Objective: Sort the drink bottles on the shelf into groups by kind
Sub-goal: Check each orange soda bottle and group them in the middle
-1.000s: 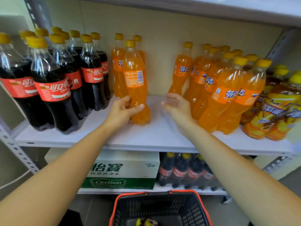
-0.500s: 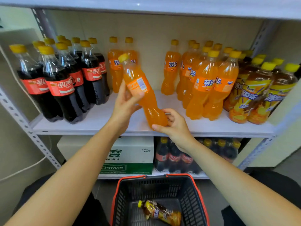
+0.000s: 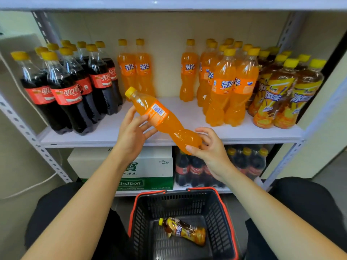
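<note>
An orange soda bottle (image 3: 163, 120) with a yellow cap lies tilted in front of the shelf (image 3: 105, 134), cap up and to the left. My left hand (image 3: 132, 135) grips its labelled upper half. My right hand (image 3: 210, 151) holds its base from below. On the shelf, dark cola bottles (image 3: 71, 91) stand at the left. Two orange soda bottles (image 3: 136, 69) stand behind them, one more (image 3: 188, 72) alone at the back, and a cluster of orange soda (image 3: 229, 87) to the right. Iced tea bottles (image 3: 283, 92) fill the far right.
A black basket with a red rim (image 3: 221, 201) sits on the floor between my knees, with one iced tea bottle (image 3: 183, 230) lying in it. Below the shelf are a water carton (image 3: 148, 167) and more cola bottles (image 3: 199, 169).
The orange bottle has been lifted off the shelf, tipped to a slant and drawn toward me. My right hand has come under its base. My head has pulled back, showing the basket.
</note>
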Demonstrator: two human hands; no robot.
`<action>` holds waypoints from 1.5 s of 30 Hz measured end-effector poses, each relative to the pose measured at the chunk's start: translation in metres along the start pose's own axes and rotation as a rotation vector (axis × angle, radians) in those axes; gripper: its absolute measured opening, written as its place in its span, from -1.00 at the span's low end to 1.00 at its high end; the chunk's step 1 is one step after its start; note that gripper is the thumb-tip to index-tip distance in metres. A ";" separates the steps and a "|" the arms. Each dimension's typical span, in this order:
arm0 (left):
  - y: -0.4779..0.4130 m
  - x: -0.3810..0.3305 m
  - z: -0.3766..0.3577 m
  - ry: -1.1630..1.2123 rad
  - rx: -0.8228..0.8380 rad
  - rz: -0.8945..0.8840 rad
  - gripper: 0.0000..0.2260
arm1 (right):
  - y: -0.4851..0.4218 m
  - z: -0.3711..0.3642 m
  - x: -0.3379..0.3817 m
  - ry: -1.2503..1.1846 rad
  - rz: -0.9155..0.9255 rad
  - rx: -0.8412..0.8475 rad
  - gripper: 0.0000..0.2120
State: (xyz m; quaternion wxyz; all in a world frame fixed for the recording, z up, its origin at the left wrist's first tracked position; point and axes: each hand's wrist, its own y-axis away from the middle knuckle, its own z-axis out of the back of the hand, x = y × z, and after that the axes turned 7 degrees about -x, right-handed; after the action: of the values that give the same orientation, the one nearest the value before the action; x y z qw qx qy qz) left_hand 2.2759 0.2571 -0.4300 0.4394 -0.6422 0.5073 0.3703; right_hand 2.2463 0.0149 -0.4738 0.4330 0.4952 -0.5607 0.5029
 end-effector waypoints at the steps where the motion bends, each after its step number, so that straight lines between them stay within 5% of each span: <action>1: 0.003 0.004 -0.001 -0.022 -0.021 0.002 -0.67 | 0.004 0.003 -0.002 -0.006 0.002 0.000 -0.44; 7: 0.013 0.016 -0.004 -0.120 -0.106 -0.033 -0.61 | 0.015 0.009 -0.008 -0.054 -0.020 0.028 -0.44; 18: 0.021 0.020 -0.006 0.059 -0.094 0.001 -0.63 | 0.019 0.007 -0.006 -0.247 -0.244 0.050 -0.49; 25: 0.025 0.023 -0.011 -0.042 -0.131 -0.046 -0.66 | 0.022 0.007 -0.007 -0.380 -0.216 0.067 -0.34; 33: 0.023 0.016 -0.005 0.053 -0.002 -0.020 -0.62 | 0.023 0.008 -0.005 -0.353 -0.272 0.034 -0.49; 45: 0.028 0.014 -0.008 -0.019 -0.127 -0.007 -0.65 | 0.022 0.009 -0.008 -0.399 -0.260 0.091 -0.39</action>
State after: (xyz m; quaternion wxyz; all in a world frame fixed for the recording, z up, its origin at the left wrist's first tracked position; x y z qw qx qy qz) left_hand 2.2519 0.2426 -0.4458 0.4038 -0.6671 0.4764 0.4062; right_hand 2.2259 0.0072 -0.4852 0.3521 0.6718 -0.5432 0.3600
